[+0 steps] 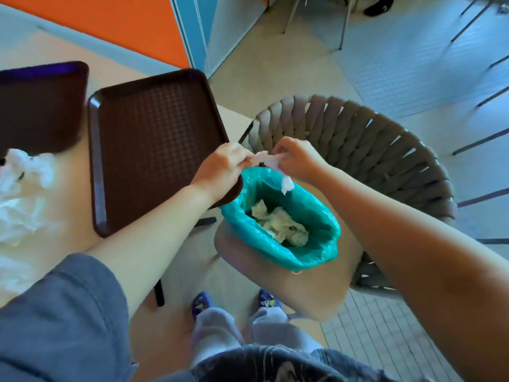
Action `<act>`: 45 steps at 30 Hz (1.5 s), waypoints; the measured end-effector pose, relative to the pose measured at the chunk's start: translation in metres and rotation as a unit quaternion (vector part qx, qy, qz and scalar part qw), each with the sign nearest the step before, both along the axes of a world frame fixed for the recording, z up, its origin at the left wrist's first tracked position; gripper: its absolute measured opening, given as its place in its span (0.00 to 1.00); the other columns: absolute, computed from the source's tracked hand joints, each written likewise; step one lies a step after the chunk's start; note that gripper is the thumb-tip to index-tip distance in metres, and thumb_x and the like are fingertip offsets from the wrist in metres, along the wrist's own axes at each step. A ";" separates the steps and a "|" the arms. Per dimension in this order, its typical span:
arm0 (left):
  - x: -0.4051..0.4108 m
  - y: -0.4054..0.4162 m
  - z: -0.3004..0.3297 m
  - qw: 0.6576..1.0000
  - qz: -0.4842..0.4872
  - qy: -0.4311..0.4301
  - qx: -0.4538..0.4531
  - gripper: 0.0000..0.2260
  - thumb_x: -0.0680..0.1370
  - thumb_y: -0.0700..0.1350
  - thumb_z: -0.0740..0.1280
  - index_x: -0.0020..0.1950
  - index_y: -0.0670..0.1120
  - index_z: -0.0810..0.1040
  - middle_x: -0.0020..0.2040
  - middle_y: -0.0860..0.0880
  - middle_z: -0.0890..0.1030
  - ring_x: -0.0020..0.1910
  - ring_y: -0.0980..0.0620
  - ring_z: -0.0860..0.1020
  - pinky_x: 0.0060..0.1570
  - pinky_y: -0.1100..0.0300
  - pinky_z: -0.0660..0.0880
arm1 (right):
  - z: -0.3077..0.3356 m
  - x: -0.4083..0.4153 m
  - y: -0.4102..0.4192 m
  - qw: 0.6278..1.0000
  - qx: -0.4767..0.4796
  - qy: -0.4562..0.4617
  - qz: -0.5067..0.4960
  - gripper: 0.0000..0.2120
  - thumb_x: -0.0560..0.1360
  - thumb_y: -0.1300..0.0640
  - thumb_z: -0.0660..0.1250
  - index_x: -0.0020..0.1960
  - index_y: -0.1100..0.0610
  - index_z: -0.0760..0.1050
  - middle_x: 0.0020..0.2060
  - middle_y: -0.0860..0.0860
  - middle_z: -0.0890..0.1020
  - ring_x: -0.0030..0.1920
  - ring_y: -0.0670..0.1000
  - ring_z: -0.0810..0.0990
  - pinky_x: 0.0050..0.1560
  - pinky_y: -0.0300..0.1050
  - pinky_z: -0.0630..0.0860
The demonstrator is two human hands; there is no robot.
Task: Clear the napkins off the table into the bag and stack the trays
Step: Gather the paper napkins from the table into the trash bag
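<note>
Both hands meet above the far rim of the teal bag [325, 238], which sits open on a woven chair [358, 150]. The left hand [220, 169] and the right hand [296, 161] each pinch one end of a white napkin [268, 161], its loose tail hanging below the right hand over the bag's mouth. Crumpled napkins in the bag [281, 224] lie beneath both hands. Just left of the left hand, and partly under it, lies a brown tray [154, 139]; a second tray [38, 106] sits further left. More crumpled napkins on the table [24, 194] lie far left of the left hand.
</note>
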State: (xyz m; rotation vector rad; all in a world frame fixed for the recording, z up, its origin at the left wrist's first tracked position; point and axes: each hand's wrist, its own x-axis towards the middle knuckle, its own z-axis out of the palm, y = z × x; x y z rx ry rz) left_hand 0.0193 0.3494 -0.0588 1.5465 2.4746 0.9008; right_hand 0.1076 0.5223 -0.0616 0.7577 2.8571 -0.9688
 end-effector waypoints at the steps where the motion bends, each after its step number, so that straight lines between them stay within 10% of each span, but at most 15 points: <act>1: 0.007 0.007 -0.003 1.000 -0.006 -0.011 0.000 0.08 0.77 0.41 0.66 0.52 0.39 0.80 0.48 0.42 0.79 0.50 0.45 0.77 0.51 0.49 0.74 | -0.007 0.011 0.005 1.000 -0.009 -0.010 -0.008 0.10 0.70 0.62 0.62 0.50 0.57 0.77 0.47 0.55 0.81 0.46 0.54 0.78 0.43 0.40 0.71; 15: 0.069 0.030 -0.056 0.963 -0.122 -0.082 -0.226 0.11 0.76 0.36 0.65 0.58 0.40 0.79 0.57 0.42 0.78 0.58 0.43 0.75 0.59 0.49 0.71 | -0.073 0.089 0.006 0.985 -0.028 -0.162 0.056 0.22 0.74 0.53 0.66 0.66 0.59 0.70 0.62 0.57 0.76 0.63 0.57 0.72 0.61 0.46 0.68; 35: 0.038 -0.073 0.007 0.998 0.011 -0.019 -0.061 0.09 0.76 0.35 0.65 0.54 0.39 0.79 0.51 0.42 0.80 0.53 0.45 0.77 0.57 0.52 0.73 | 0.008 -0.002 -0.059 0.983 0.107 -0.015 0.150 0.10 0.75 0.53 0.63 0.48 0.58 0.79 0.45 0.57 0.82 0.48 0.58 0.79 0.44 0.43 0.72; 45: 0.008 -0.214 0.023 0.988 0.115 -0.051 -0.085 0.10 0.77 0.38 0.64 0.58 0.42 0.78 0.56 0.45 0.78 0.58 0.49 0.74 0.61 0.55 0.71 | 0.032 -0.064 -0.197 0.972 0.070 0.038 0.222 0.10 0.76 0.53 0.62 0.52 0.55 0.77 0.53 0.53 0.79 0.53 0.54 0.77 0.50 0.44 0.73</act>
